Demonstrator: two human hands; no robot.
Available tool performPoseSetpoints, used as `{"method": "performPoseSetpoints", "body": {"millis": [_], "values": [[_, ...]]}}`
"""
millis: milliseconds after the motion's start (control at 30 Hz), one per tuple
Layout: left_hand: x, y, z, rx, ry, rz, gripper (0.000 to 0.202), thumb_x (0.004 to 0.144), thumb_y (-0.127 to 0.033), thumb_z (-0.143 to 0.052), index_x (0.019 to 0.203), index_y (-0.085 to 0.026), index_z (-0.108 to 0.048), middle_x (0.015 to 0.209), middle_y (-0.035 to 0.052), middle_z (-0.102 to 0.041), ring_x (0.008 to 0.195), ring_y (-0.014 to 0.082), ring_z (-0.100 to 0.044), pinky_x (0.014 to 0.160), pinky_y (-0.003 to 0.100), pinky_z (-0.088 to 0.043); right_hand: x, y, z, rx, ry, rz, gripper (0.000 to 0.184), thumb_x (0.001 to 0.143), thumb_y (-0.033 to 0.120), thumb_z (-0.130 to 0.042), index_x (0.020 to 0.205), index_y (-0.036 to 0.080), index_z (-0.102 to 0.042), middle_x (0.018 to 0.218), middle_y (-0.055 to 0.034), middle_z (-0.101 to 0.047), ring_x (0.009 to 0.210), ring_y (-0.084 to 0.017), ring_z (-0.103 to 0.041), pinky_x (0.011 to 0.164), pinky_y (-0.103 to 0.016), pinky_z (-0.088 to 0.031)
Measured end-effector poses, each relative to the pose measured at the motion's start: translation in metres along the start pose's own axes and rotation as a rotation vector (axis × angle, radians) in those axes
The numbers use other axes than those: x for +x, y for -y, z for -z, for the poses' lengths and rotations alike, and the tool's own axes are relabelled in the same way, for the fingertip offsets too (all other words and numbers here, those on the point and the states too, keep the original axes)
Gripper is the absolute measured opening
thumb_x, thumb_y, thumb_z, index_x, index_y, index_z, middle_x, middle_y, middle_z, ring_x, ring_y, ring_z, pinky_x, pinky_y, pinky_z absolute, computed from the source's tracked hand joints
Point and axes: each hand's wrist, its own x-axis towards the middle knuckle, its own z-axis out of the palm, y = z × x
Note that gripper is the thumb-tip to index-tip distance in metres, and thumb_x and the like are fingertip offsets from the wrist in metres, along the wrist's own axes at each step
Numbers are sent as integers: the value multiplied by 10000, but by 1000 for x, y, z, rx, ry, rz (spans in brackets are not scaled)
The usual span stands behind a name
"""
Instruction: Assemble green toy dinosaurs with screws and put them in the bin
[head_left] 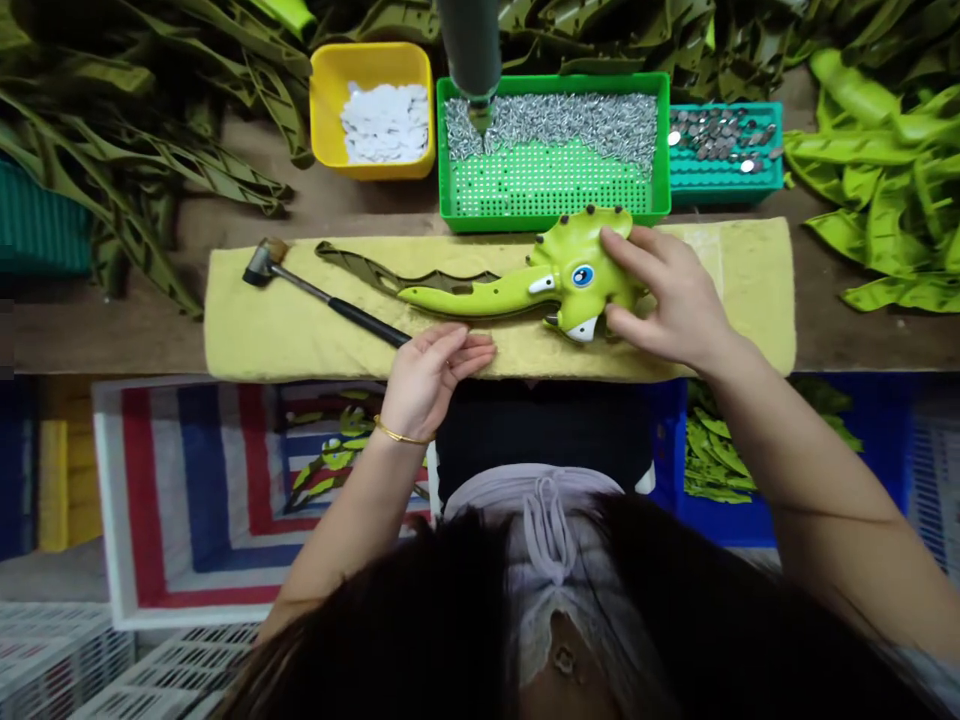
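A bright green toy dinosaur head (pixel 574 245) with a blue eye and a frill lies on the yellow padded mat (pixel 750 300). Its long green handle half (pixel 480 298) points left, beside a dark olive toothed strip (pixel 367 268). The fingers and thumb of my right hand (pixel 671 295) are closed around the right side of the head. My left hand (pixel 442 370) is at the mat's front edge below the handle, its fingers stretched out with nothing visible in them. Close to it is the black grip of a small hammer (pixel 330 298), which lies slanted on the mat.
Behind the mat stand a yellow bin (pixel 322 120) of white pieces, a green basket (pixel 555 205) of screws and a teal tray (pixel 724 185) of metal discs. A screwdriver (pixel 476 60) hangs overhead. Olive parts (pixel 210 150) and green parts (pixel 892 200) lie piled at the sides.
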Motion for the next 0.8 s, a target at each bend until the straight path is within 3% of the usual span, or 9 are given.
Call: {"method": "performPoseSetpoints", "body": {"millis": [400,600,700,800], "values": [[-1,1,1,-31,10,2,186,739,-173,-697,888,-85,-630,818,125,-750,744,199,-738,779,332,-609,0,-4,-10,6,55,-14,681,775,370,-572,1433,278,-418,1389,-100,-513,1269,-353,-500,1054,-591,-406],[8,-8,-5,-71,40,31,116,785,-199,-695,792,-107,-625,847,114,-748,849,208,-738,889,366,-592,-2,-7,-21,-6,1,3,692,766,327,-577,1428,172,-450,1354,-177,-522,1249,-336,-519,1062,-542,-415],[21,-10,-18,-161,1,-39,159,791,-251,-725,791,-122,-632,799,61,-735,785,177,-731,829,346,-614,-3,-10,-19,28,3,-25,683,786,359,-551,1438,193,-433,1377,-161,-509,1284,-322,-491,1095,-531,-387],[31,-11,-29,-179,-71,-172,256,718,-316,-799,778,-128,-635,733,22,-714,690,143,-705,705,285,-625,-5,-10,-11,155,47,-115,733,780,514,-575,1422,188,-436,1371,-163,-521,1274,-351,-490,1080,-564,-389]]}}
